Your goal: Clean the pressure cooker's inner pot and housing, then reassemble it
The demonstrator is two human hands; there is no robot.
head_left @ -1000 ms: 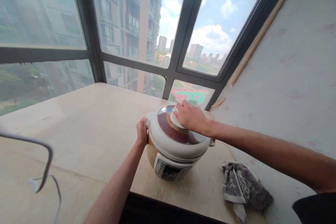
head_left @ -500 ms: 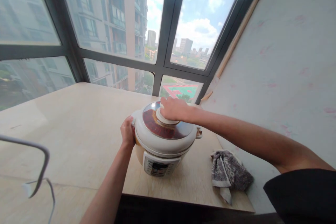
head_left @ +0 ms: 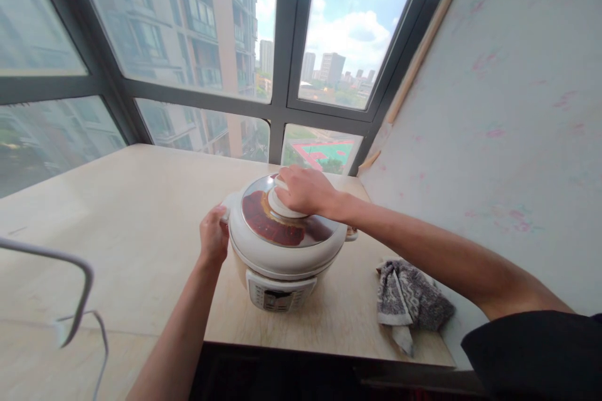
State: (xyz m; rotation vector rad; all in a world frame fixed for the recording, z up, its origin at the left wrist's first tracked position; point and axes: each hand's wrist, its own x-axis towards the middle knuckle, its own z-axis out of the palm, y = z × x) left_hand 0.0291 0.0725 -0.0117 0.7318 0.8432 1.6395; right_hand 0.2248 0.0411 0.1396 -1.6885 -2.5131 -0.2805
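A white electric pressure cooker (head_left: 282, 260) stands upright on the pale window ledge, its control panel (head_left: 281, 294) facing me. Its lid (head_left: 273, 219) is on, with a dark red and shiny metallic top. My right hand (head_left: 305, 190) is closed over the white knob (head_left: 281, 203) at the lid's centre, hiding much of it. At the cooker's left side, my left hand (head_left: 214, 235) grips the side handle (head_left: 227, 205), fingers partly hidden behind it. Another side handle (head_left: 351, 234) shows on the right, below my right forearm.
A crumpled grey-and-white towel (head_left: 414, 301) lies right of the cooker near the ledge's front edge. A bent white metal tube (head_left: 56, 254) juts in at the left. Windows (head_left: 197, 25) rise behind the pale ledge (head_left: 141, 213), and a floral-papered wall (head_left: 517, 106) bounds the right.
The cooker and both hands appear slightly further left in view, as do the window frames, so the camera has shifted. Both hands keep their holds, and the lid stays on.
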